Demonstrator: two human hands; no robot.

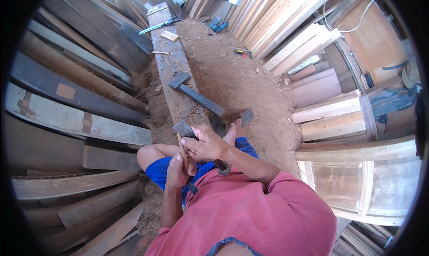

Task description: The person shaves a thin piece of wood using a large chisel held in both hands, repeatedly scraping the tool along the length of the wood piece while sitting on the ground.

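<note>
Planks (67, 117), dark and weathered, lie stacked at the left beside a long grey beam (172, 77) that carries a big hammer (196, 95). Close together over the lap, the left hand (177, 172) is clamped around a thin wooden stick (182, 151) held upright, and the right hand (208, 142) is closed on the dark tool (184, 130) whose head rests against the stick's top. Further right, pale boards (330, 99) lean beyond the sawdust floor (250, 86).
</note>
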